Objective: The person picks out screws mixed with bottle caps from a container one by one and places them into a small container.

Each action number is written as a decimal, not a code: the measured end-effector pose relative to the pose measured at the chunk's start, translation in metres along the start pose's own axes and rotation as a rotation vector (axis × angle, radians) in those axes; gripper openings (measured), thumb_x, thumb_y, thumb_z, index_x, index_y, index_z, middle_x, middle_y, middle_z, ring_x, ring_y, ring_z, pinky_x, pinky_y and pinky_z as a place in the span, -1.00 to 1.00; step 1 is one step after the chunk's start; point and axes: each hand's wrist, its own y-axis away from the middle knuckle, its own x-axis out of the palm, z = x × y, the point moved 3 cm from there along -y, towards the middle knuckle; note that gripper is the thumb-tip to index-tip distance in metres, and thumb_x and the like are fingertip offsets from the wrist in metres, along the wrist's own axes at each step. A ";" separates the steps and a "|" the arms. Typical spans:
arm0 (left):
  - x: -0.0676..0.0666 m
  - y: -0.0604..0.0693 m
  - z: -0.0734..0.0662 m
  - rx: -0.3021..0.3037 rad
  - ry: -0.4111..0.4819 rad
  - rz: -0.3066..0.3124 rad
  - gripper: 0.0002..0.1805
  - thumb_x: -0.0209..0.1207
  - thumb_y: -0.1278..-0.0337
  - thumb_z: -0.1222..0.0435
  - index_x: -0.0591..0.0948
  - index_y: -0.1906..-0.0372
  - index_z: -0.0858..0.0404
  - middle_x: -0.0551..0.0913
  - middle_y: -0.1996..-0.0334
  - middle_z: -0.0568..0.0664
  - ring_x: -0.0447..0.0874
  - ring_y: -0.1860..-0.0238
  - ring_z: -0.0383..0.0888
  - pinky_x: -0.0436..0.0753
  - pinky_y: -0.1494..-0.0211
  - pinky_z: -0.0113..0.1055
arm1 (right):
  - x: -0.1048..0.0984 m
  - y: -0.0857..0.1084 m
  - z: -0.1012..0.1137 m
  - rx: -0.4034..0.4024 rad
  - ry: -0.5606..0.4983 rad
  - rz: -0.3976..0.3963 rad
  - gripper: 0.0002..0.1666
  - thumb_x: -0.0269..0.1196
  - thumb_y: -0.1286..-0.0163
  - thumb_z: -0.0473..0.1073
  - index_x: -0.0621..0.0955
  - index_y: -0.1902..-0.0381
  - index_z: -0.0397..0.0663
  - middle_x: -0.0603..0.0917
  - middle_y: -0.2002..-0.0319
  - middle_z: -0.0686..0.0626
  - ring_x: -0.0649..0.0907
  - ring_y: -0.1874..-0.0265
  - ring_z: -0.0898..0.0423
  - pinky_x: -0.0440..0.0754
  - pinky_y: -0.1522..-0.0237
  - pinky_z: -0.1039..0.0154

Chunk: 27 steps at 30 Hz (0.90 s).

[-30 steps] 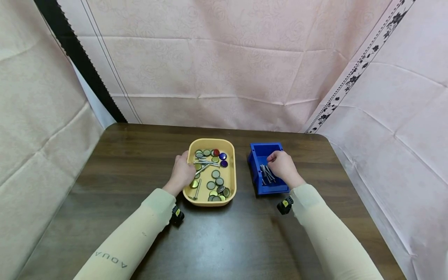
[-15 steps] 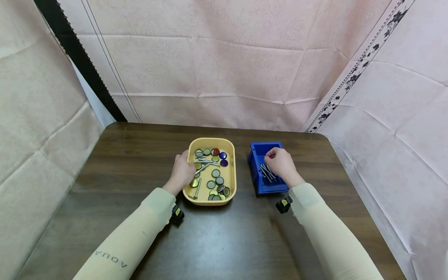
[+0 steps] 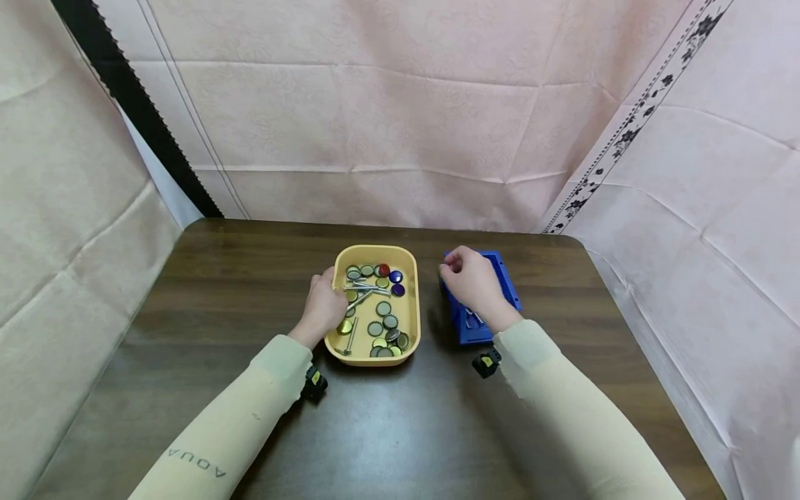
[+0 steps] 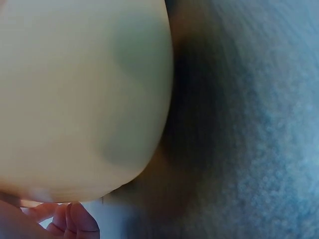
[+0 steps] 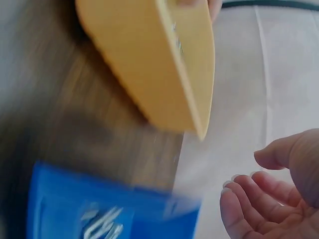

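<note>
the left hand (image 3: 326,305) grips the left side of a yellow tray (image 3: 409,305), its fingers bent over the rim; the right wrist view shows fingertips on both faces of the wall, though the top edge cuts them off. the tray sits flat on the dark wooden table (image 3: 400,430), and inside it lie bottle caps (image 3: 383,308), mostly grey and greenish with one red and two blue or violet, plus several long metal bolts (image 3: 367,289). some pieces by the left rim are half covered by the hand, so i can't count them.

the right hand (image 3: 473,278) hangs over the blue bin (image 3: 506,278), just to the right of the tray and apart from it. its fingers bend loosely and its thumb stands away from them, a gap showing between in the right wrist view; it pinches nothing that i can see. from the head, the hand and wrist hide most of the bin's inside (only a sliver of metal peeks out below). the right wrist view shows a small heap of screws (image 5: 102,221) there, too smeared to count, with the bin's near end cut off.

the left wrist view is nearly filled by the tray's pale outer wall, badly blurred, with a few curled fingers cropped at the lower left corner.
</note>
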 end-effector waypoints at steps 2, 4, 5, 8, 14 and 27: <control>0.000 0.000 -0.001 0.001 -0.002 -0.003 -0.31 -0.09 -0.30 0.40 0.09 -0.52 0.17 0.25 -0.09 0.19 0.40 0.04 0.08 0.52 -0.05 -0.04 | 0.008 -0.001 0.016 -0.010 0.006 0.028 -0.81 0.22 -0.34 -0.06 0.58 0.17 -0.03 0.64 0.31 0.01 0.60 0.36 0.06 0.59 0.32 0.16; -0.001 0.001 -0.001 0.003 -0.004 -0.007 -0.32 -0.09 -0.29 0.41 0.10 -0.51 0.17 0.25 -0.08 0.19 0.41 0.05 0.08 0.53 -0.04 -0.04 | 0.018 -0.002 0.032 -0.027 0.013 0.065 -0.83 0.23 -0.33 -0.10 0.59 0.21 -0.05 0.63 0.34 0.01 0.59 0.39 0.07 0.59 0.36 0.19; -0.001 0.001 -0.001 0.005 -0.004 -0.009 -0.32 -0.09 -0.29 0.41 0.10 -0.51 0.17 0.26 -0.08 0.19 0.41 0.05 0.08 0.53 -0.04 -0.05 | 0.024 -0.003 0.040 -0.037 0.022 0.088 -0.85 0.23 -0.33 -0.11 0.59 0.23 -0.05 0.63 0.36 0.01 0.59 0.41 0.08 0.58 0.39 0.21; -0.001 0.002 -0.002 0.009 -0.002 -0.011 -0.32 -0.10 -0.29 0.41 0.10 -0.51 0.17 0.25 -0.07 0.19 0.41 0.05 0.09 0.53 -0.03 -0.05 | 0.043 -0.006 0.060 -0.059 0.046 0.201 -0.89 0.22 -0.30 -0.18 0.61 0.41 -0.06 0.59 0.50 0.05 0.54 0.55 0.12 0.51 0.52 0.28; 0.000 0.002 -0.001 0.014 -0.012 -0.010 -0.32 -0.10 -0.27 0.40 0.11 -0.51 0.18 0.25 -0.07 0.19 0.40 0.06 0.09 0.52 -0.03 -0.05 | 0.085 -0.012 0.087 -0.066 0.155 0.540 -0.55 0.15 -0.21 -0.31 0.34 0.85 -0.02 0.27 0.83 0.11 0.23 0.82 0.22 0.20 0.69 0.36; 0.000 -0.001 0.001 0.013 -0.007 -0.008 -0.28 -0.07 -0.19 0.43 0.14 -0.50 0.16 0.25 -0.05 0.19 0.41 0.08 0.10 0.55 0.01 -0.06 | 0.138 -0.008 0.097 0.208 0.083 0.752 -0.71 0.23 -0.20 -0.35 0.49 0.71 -0.15 0.55 0.68 -0.07 0.65 0.63 0.06 0.68 0.32 0.13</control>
